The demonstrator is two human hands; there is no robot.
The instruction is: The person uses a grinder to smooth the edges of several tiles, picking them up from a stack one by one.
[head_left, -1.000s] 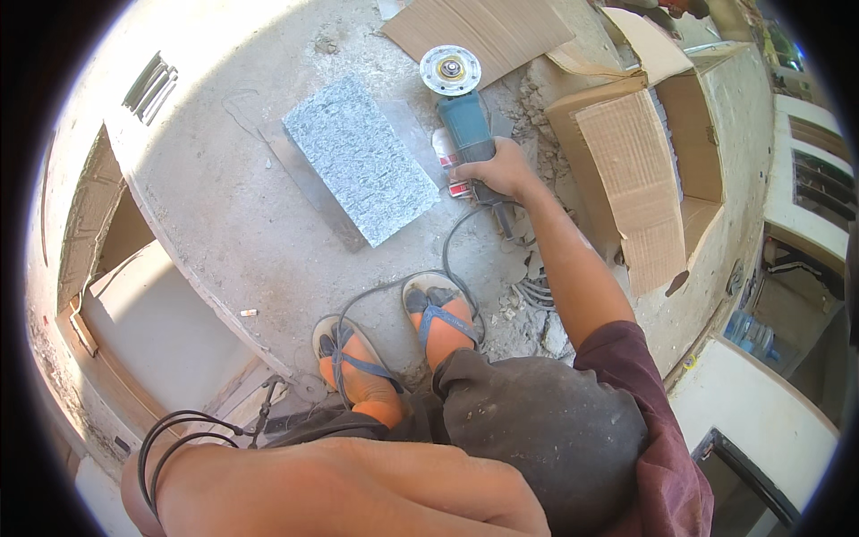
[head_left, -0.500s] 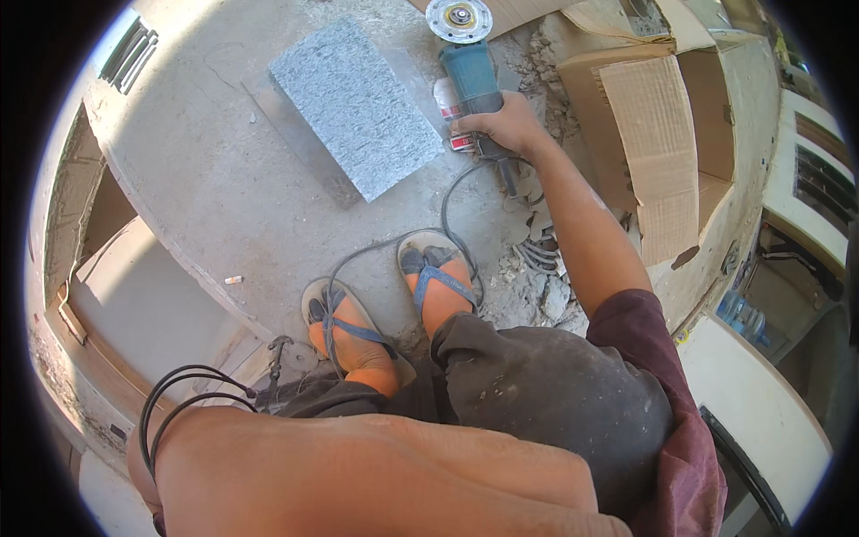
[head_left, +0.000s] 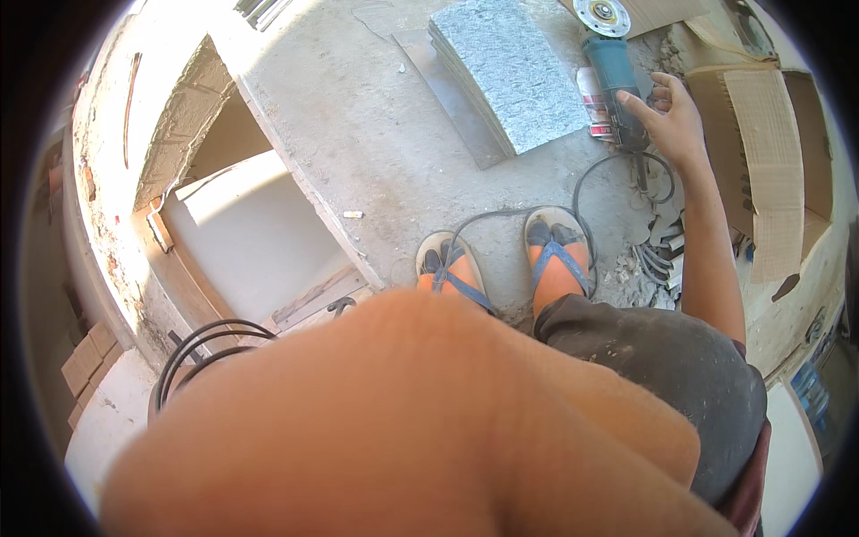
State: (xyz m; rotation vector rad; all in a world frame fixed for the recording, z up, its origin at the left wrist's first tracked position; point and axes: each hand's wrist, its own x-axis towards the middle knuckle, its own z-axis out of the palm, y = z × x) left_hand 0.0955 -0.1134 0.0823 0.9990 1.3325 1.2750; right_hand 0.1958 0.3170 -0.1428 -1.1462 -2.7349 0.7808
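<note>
An angle grinder (head_left: 616, 85) with a teal and black body lies on the concrete floor, its silver disc pointing away from me. My right hand (head_left: 669, 121) is beside its handle, fingers spread; the thumb tip overlaps the handle's edge, and whether it touches is unclear. Partly under the grinder shows a red and white object (head_left: 591, 94). Left of it sits a stack of rough grey stone tiles (head_left: 510, 72) on a thin flat sheet (head_left: 447, 98). A bare arm, bent and very close, fills the lower foreground; my left hand does not show.
The grinder's cable (head_left: 501, 213) runs across my sandalled feet (head_left: 557, 255). Torn cardboard boxes (head_left: 774, 170) stand at the right beside rubble (head_left: 658, 259). At the left, a floor edge (head_left: 309, 188) borders a lower recess. A small white stub (head_left: 353, 215) lies on the floor.
My right hand has loosened from the grinder's handle and spread its fingers to the right of it. The view has swung left, and the bent arm covers more of the foreground.
</note>
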